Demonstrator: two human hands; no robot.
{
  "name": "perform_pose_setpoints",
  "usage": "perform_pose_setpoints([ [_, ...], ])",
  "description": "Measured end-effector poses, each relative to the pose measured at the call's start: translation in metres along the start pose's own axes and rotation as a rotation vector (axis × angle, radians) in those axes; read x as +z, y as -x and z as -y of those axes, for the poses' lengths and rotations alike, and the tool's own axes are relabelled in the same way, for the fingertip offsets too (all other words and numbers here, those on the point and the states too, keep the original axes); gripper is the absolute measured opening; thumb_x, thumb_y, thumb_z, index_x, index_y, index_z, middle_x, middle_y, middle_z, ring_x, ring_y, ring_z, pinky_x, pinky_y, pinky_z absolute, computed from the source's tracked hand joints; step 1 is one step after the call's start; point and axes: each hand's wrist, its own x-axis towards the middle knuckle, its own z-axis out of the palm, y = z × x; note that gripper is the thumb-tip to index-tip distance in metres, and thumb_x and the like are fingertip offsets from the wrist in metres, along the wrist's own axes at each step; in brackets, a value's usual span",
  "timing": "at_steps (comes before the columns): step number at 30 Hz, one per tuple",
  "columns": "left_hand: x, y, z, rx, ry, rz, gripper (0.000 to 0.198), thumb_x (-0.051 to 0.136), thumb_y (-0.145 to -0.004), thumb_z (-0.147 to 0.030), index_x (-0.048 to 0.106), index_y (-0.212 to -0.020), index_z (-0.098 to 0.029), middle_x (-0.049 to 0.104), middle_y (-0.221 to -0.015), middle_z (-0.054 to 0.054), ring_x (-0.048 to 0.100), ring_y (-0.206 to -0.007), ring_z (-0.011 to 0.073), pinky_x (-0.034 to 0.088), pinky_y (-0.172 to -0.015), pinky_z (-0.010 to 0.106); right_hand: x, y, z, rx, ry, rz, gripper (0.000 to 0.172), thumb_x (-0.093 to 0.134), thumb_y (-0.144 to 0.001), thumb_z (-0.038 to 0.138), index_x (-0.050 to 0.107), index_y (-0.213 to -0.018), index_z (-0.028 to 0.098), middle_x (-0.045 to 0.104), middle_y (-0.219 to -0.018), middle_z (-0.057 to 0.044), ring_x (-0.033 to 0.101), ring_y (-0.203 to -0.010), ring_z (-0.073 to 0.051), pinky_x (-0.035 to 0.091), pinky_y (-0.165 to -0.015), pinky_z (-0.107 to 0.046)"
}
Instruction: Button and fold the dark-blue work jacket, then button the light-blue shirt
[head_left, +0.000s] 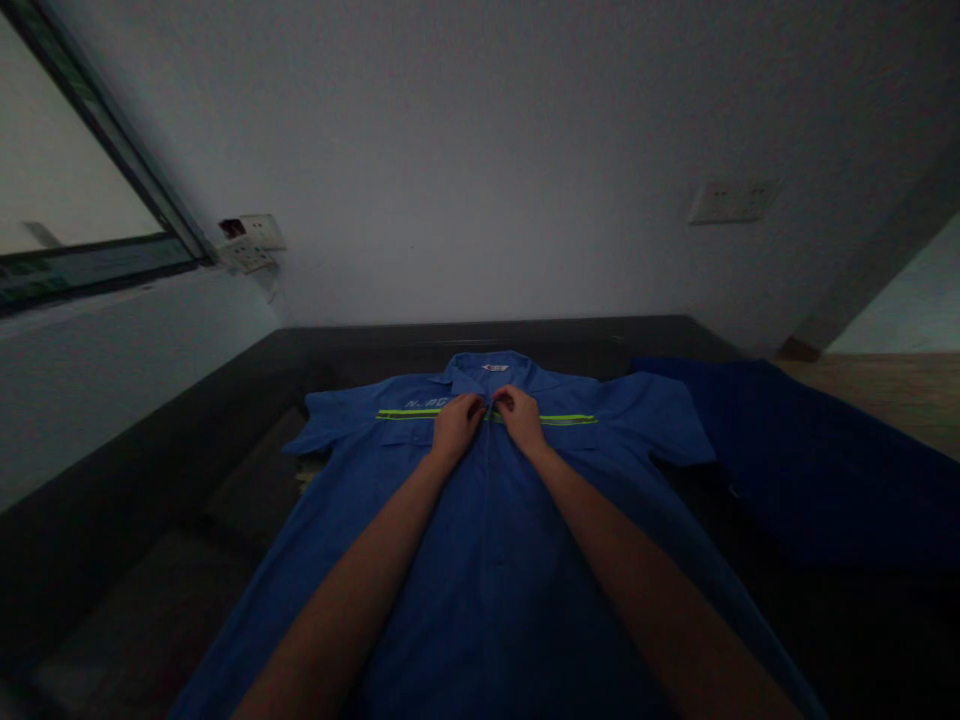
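A blue short-sleeved work shirt [450, 540] lies front side up, its collar at the far end and a yellow-green stripe across the chest. My left hand [457, 422] pinches the front placket at chest height, left of the centre line. Just across from it, my right hand [519, 415] pinches the other side of the placket. The fingertips of both hands nearly meet over the front opening. Any button between them is too small and dark to make out. A pale label [495, 368] shows inside the collar.
A darker blue garment [817, 460] lies to the right of the shirt. Both rest on a dark surface [360, 340] against a grey wall [465, 180]. Sockets [733, 201] are on the wall at right, others [259, 235] at left beside a window frame.
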Motion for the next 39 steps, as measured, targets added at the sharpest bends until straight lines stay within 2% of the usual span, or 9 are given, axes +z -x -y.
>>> perform_pose_setpoints([
  [3, -0.003, 0.002, -0.002, 0.018, -0.029, 0.018, 0.009, 0.056, -0.085, -0.018, 0.063, -0.089, -0.019, 0.065, -0.087, 0.005, 0.059, -0.080, 0.0188, 0.042, -0.071, 0.026, 0.001, 0.000, 0.000, 0.016, -0.038, 0.008, 0.017, 0.053, -0.073, 0.010, 0.060, -0.084, 0.021, 0.065, -0.075, 0.000, 0.061, -0.069, -0.016, 0.048, -0.069, -0.027],
  [6, -0.005, 0.003, -0.004, 0.021, -0.079, 0.023, 0.010, 0.055, -0.086, -0.020, 0.063, -0.092, -0.020, 0.066, -0.089, 0.006, 0.059, -0.080, 0.0189, 0.042, -0.070, 0.026, 0.002, 0.001, 0.000, 0.077, -0.116, -0.020, 0.026, 0.056, -0.071, 0.011, 0.055, -0.094, 0.022, 0.063, -0.072, 0.003, 0.062, -0.065, -0.015, 0.049, -0.065, -0.026],
  [12, -0.006, 0.004, -0.004, 0.026, -0.121, 0.026, 0.012, 0.053, -0.088, -0.022, 0.063, -0.094, -0.020, 0.067, -0.090, 0.006, 0.060, -0.083, 0.0191, 0.041, -0.071, 0.025, 0.001, 0.001, -0.002, 0.066, -0.133, 0.024, 0.011, 0.059, -0.069, 0.012, 0.058, -0.077, 0.020, 0.066, -0.073, 0.001, 0.065, -0.069, -0.016, 0.052, -0.070, -0.028],
  [19, -0.004, 0.003, -0.001, 0.013, -0.130, 0.061, 0.013, 0.052, -0.088, -0.023, 0.064, -0.094, -0.020, 0.068, -0.089, 0.007, 0.061, -0.081, 0.0208, 0.040, -0.069, 0.027, -0.002, 0.001, -0.004, 0.061, -0.157, 0.107, 0.019, 0.059, -0.068, 0.006, 0.067, -0.081, 0.018, 0.072, -0.080, -0.003, 0.068, -0.073, -0.016, 0.053, -0.074, -0.029],
  [26, 0.000, 0.002, 0.005, 0.028, -0.033, 0.075, 0.013, 0.054, -0.084, -0.018, 0.066, -0.091, -0.021, 0.069, -0.087, 0.006, 0.062, -0.080, 0.0206, 0.042, -0.070, 0.026, -0.004, 0.002, -0.004, 0.053, -0.141, 0.143, 0.024, 0.059, -0.068, 0.004, 0.071, -0.085, 0.018, 0.073, -0.082, -0.003, 0.068, -0.074, -0.016, 0.054, -0.072, -0.028],
  [32, 0.003, -0.002, 0.015, 0.005, 0.113, 0.070, 0.013, 0.056, -0.082, -0.018, 0.068, -0.087, -0.019, 0.071, -0.082, 0.004, 0.063, -0.075, 0.0185, 0.044, -0.069, 0.026, -0.006, 0.002, -0.004, 0.022, -0.123, 0.167, 0.025, 0.060, -0.071, 0.004, 0.074, -0.086, 0.019, 0.073, -0.089, -0.004, 0.067, -0.081, -0.018, 0.052, -0.081, -0.031],
  [39, 0.006, -0.004, 0.022, -0.079, 0.268, 0.014, 0.012, 0.059, -0.079, -0.019, 0.069, -0.083, -0.016, 0.071, -0.080, 0.003, 0.064, -0.073, 0.0166, 0.047, -0.070, 0.025, -0.008, 0.001, -0.001, -0.116, -0.023, 0.206, 0.025, 0.060, -0.077, 0.006, 0.073, -0.093, 0.020, 0.068, -0.092, -0.005, 0.062, -0.087, -0.017, 0.047, -0.084, -0.030],
])
